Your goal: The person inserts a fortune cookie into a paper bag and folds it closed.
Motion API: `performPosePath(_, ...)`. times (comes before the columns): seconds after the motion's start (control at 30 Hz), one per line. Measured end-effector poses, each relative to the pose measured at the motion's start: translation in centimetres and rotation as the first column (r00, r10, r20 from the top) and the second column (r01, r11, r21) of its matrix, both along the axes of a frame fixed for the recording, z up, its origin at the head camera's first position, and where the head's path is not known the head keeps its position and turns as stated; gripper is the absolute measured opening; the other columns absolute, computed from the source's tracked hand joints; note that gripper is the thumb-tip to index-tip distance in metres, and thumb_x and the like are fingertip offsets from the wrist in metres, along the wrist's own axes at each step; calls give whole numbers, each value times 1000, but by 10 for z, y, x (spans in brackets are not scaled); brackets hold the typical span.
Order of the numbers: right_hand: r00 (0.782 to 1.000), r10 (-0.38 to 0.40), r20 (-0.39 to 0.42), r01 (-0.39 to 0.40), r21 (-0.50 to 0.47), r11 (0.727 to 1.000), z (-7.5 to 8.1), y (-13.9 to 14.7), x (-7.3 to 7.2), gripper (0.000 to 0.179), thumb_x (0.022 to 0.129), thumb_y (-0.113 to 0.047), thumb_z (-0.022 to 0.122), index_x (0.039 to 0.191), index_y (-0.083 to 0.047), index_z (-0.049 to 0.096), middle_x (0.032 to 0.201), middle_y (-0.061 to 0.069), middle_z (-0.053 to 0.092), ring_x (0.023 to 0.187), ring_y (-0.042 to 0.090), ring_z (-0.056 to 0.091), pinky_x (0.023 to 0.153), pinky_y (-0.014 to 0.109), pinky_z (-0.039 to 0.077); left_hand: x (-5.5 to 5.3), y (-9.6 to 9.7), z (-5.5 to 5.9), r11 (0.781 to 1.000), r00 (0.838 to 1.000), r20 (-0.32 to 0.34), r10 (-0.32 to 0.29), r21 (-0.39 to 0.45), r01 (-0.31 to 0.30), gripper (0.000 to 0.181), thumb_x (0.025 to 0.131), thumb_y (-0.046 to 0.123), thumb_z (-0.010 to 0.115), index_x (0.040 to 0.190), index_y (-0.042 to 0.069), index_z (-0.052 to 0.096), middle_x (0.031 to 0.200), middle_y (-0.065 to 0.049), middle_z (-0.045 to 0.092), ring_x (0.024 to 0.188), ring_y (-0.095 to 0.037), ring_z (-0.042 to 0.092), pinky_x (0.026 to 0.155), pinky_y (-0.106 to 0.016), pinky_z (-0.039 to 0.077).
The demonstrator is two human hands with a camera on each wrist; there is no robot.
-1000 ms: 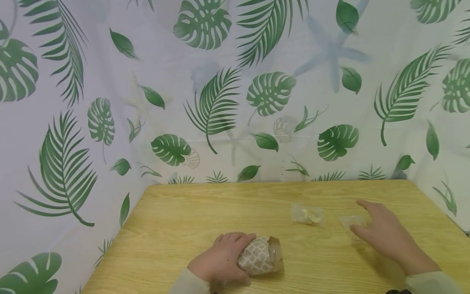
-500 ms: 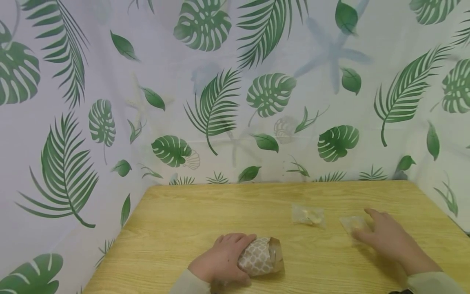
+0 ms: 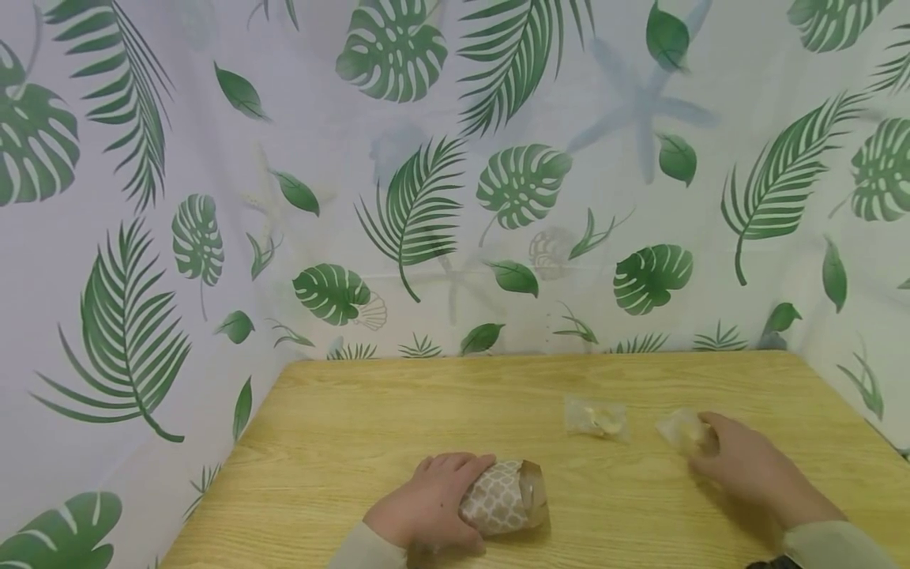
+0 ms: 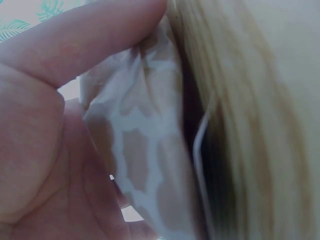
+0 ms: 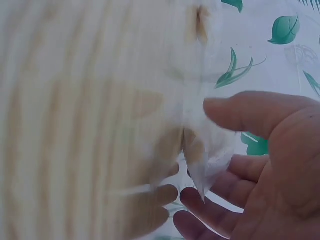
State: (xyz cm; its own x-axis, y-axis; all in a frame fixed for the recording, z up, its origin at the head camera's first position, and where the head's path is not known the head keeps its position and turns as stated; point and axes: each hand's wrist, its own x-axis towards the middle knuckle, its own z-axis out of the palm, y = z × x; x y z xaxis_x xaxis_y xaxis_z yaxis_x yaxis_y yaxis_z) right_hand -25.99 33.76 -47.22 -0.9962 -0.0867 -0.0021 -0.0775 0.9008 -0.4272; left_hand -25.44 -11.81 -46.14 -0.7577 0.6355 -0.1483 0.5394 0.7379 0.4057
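Note:
A small brown paper bag (image 3: 501,498) with a white lattice print lies on its side, its open end facing right. My left hand (image 3: 437,498) grips the closed end, fingers over the top and thumb at the near side. In the left wrist view the crumpled paper (image 4: 140,145) sits against the thumb. Farther right, my right hand (image 3: 742,466) pinches the edge of a small clear plastic packet (image 3: 681,429) with something pale yellowish inside. The right wrist view has this packet's clear film (image 5: 212,160) between thumb and fingers. What the bag holds cannot be made out.
A second clear packet (image 3: 596,417) with a yellowish item inside lies left of the right hand, toward the back. Both rest on a wood-grain table (image 3: 370,411). A white leaf-print curtain (image 3: 441,229) hangs behind the table and along its sides.
My right hand's thumb and fingers have come together on the right-hand packet, which is now tipped up a little. My left hand and the bag have stayed in place.

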Motion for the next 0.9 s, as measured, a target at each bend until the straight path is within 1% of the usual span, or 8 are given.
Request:
performPosePath(0.07, 1000, 12, -23, -11, 8, 1000, -1, 0, 1, 79, 86, -27, 75, 136, 23, 39, 129, 45, 49, 117, 64, 46, 94, 71, 40, 1, -1, 0, 1000, 1000, -7, -6, -2, 6, 101, 74, 46, 87, 158, 27, 33, 152, 5, 42, 140, -20, 36, 117, -55, 24)
performPosePath(0.13, 999, 20, -50, -19, 11, 1000, -2, 1, 0, 75, 85, -22, 75, 135, 22, 41, 125, 44, 51, 115, 63, 47, 94, 71, 40, 1, -1, 0, 1000, 1000, -8, -8, -2, 8, 101, 74, 46, 87, 158, 27, 33, 151, 5, 42, 140, -20, 37, 117, -55, 25)
performPosePath(0.33, 996, 28, -80, -28, 3, 1000, -11, 11, -4, 72, 82, -17, 75, 134, 22, 44, 122, 42, 54, 112, 62, 50, 92, 71, 42, -1, -1, -2, 1000, 1000, 12, 2, 7, -3, 101, 74, 45, 87, 158, 27, 33, 151, 7, 42, 140, -20, 36, 117, -54, 24)
performPosePath(0.47, 996, 27, -85, -28, -9, 1000, -11, 16, -5, 69, 81, -15, 74, 133, 22, 46, 118, 39, 58, 110, 59, 53, 90, 69, 44, -1, -1, -2, 1000, 1000, -5, -4, 2, 4, 101, 74, 46, 87, 158, 26, 34, 151, 6, 42, 140, -20, 36, 117, -54, 24)
performPosePath(0.6, 996, 44, -79, -46, -23, 999, -9, 18, -5, 63, 82, -13, 73, 130, 21, 50, 110, 29, 64, 102, 49, 60, 86, 63, 48, -1, -1, -2, 1000, 1000, -22, -11, 1, 11, 101, 74, 47, 87, 158, 26, 34, 151, 6, 43, 140, -20, 37, 117, -54, 25)
performPosePath(0.7, 996, 59, -74, -61, -28, 998, -8, 19, -5, 58, 83, -13, 73, 128, 19, 53, 107, 23, 65, 99, 42, 61, 82, 60, 50, -1, -2, -2, 1000, 999, -29, -19, 2, 19, 101, 74, 47, 87, 158, 26, 34, 151, 5, 43, 140, -20, 37, 116, -55, 26)
performPosePath(0.77, 995, 60, -82, -63, -31, 998, -8, 18, -4, 58, 84, -14, 73, 128, 18, 54, 110, 25, 65, 100, 42, 61, 83, 60, 50, -1, -2, -3, 1000, 1000, -25, -18, 3, 18, 101, 75, 46, 87, 158, 26, 34, 151, 6, 43, 140, -20, 37, 116, -55, 26)
performPosePath(0.9, 992, 65, -112, -72, -55, 996, -7, 13, -1, 60, 86, -14, 72, 134, 16, 51, 124, 34, 58, 112, 52, 55, 89, 66, 46, -2, -1, -3, 1000, 1000, -11, -10, 2, 10, 101, 74, 46, 88, 158, 26, 34, 151, 6, 42, 141, -19, 36, 117, -54, 25)
